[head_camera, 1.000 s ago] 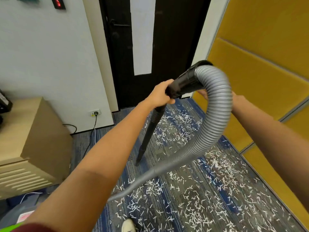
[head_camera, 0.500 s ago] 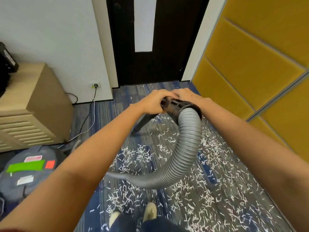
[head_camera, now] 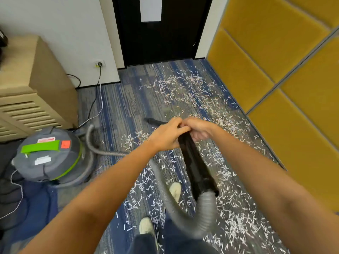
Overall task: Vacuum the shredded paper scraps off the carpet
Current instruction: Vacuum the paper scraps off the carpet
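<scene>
White shredded paper scraps (head_camera: 185, 90) lie scattered over the blue and grey striped carpet (head_camera: 117, 110). Both hands hold the black vacuum wand (head_camera: 196, 167) at its upper part: my left hand (head_camera: 165, 136) grips it from the left, my right hand (head_camera: 198, 128) from the right, fingers touching. The wand's black nozzle tip (head_camera: 153, 121) pokes out beyond the hands, low near the carpet. A grey ribbed hose (head_camera: 205, 211) joins the wand's near end and curves left past my shoes to the grey and green vacuum canister (head_camera: 47, 154).
A beige cabinet (head_camera: 33, 83) stands at the left wall. A cord (head_camera: 97, 96) runs from the wall socket (head_camera: 99, 64) to the canister. A black door (head_camera: 159, 33) closes the far end; yellow padded panels (head_camera: 275, 70) line the right. My shoes (head_camera: 174, 191) stand among scraps.
The view has tilted down and the wand has dropped from raised to pointing low toward the carpet. My right hand has joined the left on the wand. The canister has come into view.
</scene>
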`<state>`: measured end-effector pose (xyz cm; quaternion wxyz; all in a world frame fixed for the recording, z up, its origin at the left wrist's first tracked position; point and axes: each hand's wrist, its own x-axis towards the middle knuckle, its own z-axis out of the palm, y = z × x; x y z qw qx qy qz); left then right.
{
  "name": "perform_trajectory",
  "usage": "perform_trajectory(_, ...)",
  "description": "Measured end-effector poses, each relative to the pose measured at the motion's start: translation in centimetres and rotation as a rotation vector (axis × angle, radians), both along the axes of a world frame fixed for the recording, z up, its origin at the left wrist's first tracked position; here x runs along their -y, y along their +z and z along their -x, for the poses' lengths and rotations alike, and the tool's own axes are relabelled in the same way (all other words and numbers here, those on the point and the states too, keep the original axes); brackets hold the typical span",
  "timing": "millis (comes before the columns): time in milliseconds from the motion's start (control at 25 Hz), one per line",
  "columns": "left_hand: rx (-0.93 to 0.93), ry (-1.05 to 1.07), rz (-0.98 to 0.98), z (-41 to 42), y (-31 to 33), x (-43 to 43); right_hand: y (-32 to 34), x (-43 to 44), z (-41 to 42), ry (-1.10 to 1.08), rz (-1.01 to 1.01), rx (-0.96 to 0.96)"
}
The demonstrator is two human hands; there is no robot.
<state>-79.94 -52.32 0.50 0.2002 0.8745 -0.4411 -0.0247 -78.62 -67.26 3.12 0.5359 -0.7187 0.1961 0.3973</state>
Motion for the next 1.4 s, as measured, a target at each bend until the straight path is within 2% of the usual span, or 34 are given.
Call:
perform_trajectory(80,-0.043,-0.019,-0.057,2.8,-1.3,-1.0,-0.6,-2.2,2.8,-0.032,0.003,-0.114)
perform_trajectory(200,-0.123,0.014,-0.14,5.0,-2.6,-2.3,-2.0,-4.1,5.3,-0.122,0.025,-0.169)
perform_trajectory(320,-0.151,-0.001,-0.236,5.2,-3.9,-3.6,-4.7,-4.8,6.2,-0.143,0.165,-0.097)
perform_trajectory(440,-0.149,0.159,-0.331,4.2,-5.3,-3.6,-6.2,-4.8,6.9,0.084,0.498,0.065)
perform_trajectory(520,-0.197,0.261,-0.377,3.6,-6.1,-2.1,-6.5,-4.4,7.6,0.21,0.64,0.125)
perform_trajectory(760,-0.457,0.316,-0.523,3.6,-10.4,3.2,-8.5,-1.1,10.2,0.382,0.772,0.152)
perform_trajectory(960,-0.602,0.39,-0.495,3.1,-12.9,6.3,-8.1,0.2,10.8,0.522,0.767,0.248)
perform_trajectory(1280,-0.346,0.371,-0.365,-1.4,-11.0,9.0,-4.3,4.8,7.0,0.653,0.825,0.41)
perform_trajectory(1400,-0.333,0.372,-0.386,-1.7,-10.3,8.6,-3.6,4.8,5.8,0.759,0.853,0.433)
